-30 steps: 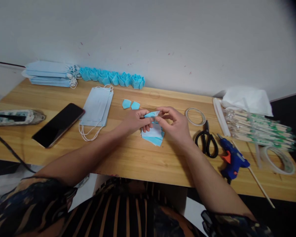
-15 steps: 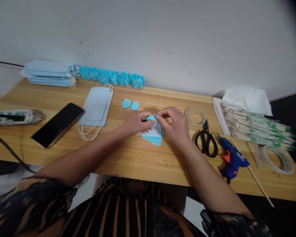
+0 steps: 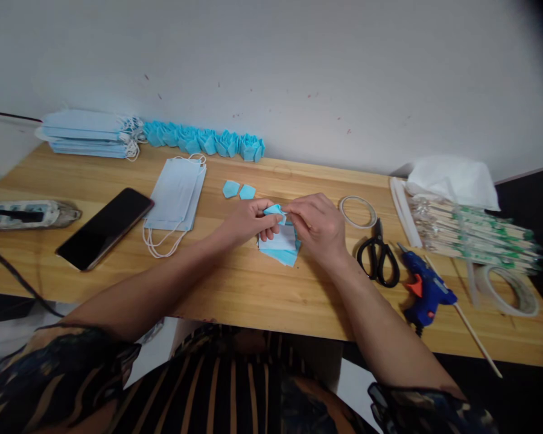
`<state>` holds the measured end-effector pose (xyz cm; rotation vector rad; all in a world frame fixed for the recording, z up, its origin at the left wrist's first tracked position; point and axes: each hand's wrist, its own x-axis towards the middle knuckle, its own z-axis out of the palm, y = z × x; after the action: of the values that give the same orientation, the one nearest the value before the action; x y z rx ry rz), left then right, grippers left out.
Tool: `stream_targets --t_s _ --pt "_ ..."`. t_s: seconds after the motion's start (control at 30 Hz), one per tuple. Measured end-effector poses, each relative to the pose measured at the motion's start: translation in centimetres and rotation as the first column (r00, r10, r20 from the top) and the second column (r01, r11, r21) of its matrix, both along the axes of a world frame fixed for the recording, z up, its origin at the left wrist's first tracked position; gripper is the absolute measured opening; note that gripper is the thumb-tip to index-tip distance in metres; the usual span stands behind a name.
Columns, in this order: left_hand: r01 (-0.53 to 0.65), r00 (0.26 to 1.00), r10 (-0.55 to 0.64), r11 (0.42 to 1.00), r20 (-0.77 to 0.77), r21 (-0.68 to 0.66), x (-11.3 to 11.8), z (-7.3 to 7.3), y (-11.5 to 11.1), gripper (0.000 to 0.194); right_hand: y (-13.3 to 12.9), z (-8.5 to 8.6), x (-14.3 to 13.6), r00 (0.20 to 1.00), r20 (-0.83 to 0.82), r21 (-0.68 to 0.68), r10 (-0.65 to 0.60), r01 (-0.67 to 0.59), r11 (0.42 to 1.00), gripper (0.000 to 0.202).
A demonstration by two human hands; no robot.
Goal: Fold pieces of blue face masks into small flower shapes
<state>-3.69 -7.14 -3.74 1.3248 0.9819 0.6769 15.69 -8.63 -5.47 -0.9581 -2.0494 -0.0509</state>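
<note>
A small folded piece of blue mask fabric (image 3: 275, 211) is pinched between the thumb and fingers of my left hand (image 3: 252, 222). My right hand (image 3: 317, 224) is closed, its fingertips pressed together at the right edge of the same piece. Both hands hover over a small pile of cut blue and white fabric pieces (image 3: 280, 255) on the table. Beyond my left hand lie two folded blue petals, a left petal (image 3: 230, 188) and a right petal (image 3: 247, 191).
Folded blue flowers (image 3: 208, 141) line the wall beside a mask stack (image 3: 88, 134). Loose masks (image 3: 175, 193), a phone (image 3: 106, 228) and a power strip (image 3: 31, 214) sit left. To the right are a tape roll (image 3: 358, 212), scissors (image 3: 378, 256), a glue gun (image 3: 428, 289) and wrapped sticks (image 3: 475, 235).
My right fingers have drawn slightly back to the right along the blue piece. More of it shows in my left hand, with its folded point turned a little.
</note>
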Motion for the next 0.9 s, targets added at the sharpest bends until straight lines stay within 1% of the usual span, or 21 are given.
stream_targets --t_s 0.07,0.2,0.37,0.57,0.63,0.7,0.8,0.87,0.9 --pt "-0.003 1.0 0.003 1.0 0.006 -0.002 0.0 0.0 0.0 0.02 0.0 0.0 0.0 1.0 -0.005 -0.003 0.003 -0.003 1.0 0.021" --pt "-0.008 1.0 0.008 1.0 0.028 -0.006 -0.1 0.0 0.0 0.019 -0.1 0.2 -0.1 1.0 -0.008 -0.087 -0.023 0.022 0.996 0.025" --pt "-0.035 0.995 0.037 0.999 0.097 -0.023 -0.3 -0.6 0.2 0.017 -0.3 0.2 -0.2 0.999 -0.039 -0.153 -0.03 0.024 0.988 0.027" --pt "-0.052 0.984 0.056 0.998 0.168 -0.029 -0.3 -0.9 0.1 0.019 -0.2 0.0 -0.1 0.999 -0.033 -0.122 -0.024 0.02 0.992 0.029" --pt "-0.066 0.983 0.072 0.997 0.171 -0.04 -0.3 -0.9 0.0 0.02 -0.2 0.0 -0.2 0.999 -0.045 -0.113 -0.004 -0.001 0.994 0.031" --pt "-0.082 0.982 0.088 0.996 0.169 -0.043 -0.3 -0.9 0.0 0.02 -0.3 0.1 -0.3 0.997 -0.078 -0.131 0.017 -0.027 0.991 0.031" --pt "-0.105 0.979 0.109 0.994 0.173 -0.036 -0.3 -1.0 0.2 0.016 -0.4 0.2 -0.6 0.984 -0.176 -0.236 0.004 -0.047 0.971 0.027" --pt "-0.113 0.978 0.118 0.993 0.173 -0.035 -0.3 -1.1 0.3 0.015 -0.6 0.4 -0.7 0.963 -0.264 -0.366 -0.061 -0.041 0.93 0.025" --pt "-0.114 0.978 0.118 0.993 0.17 -0.033 -0.3 -1.2 0.3 0.016 -0.6 0.4 -0.7 0.946 -0.306 -0.44 -0.104 -0.043 0.897 0.024"
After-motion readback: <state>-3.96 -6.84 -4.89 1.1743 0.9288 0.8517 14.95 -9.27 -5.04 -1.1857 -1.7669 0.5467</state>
